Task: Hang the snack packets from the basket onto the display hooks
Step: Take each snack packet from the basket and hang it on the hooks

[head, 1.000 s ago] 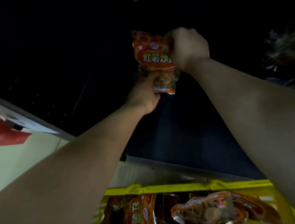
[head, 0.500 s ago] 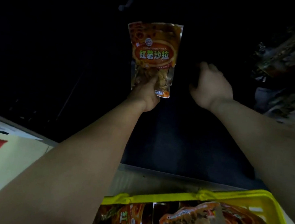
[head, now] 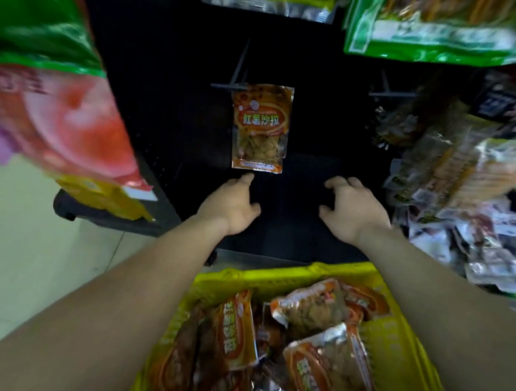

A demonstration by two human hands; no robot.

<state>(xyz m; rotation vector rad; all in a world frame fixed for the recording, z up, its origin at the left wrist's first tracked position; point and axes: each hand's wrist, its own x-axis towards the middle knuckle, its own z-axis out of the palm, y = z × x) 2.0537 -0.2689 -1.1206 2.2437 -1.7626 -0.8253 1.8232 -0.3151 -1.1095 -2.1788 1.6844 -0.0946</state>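
Below the hung snack packet (head: 261,128), my left hand (head: 232,206) and right hand (head: 352,210) hover loosely spread, holding nothing.

gap btwn hung packet (head: 261,128), right packets (head: 469,192)

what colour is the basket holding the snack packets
Yellow. The basket shows clearly at the bottom of the head view, the only view.

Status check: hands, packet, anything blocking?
Both hands, left and right, open and empty. Packet hanging on hook. More packets in basket. Nothing blocking.
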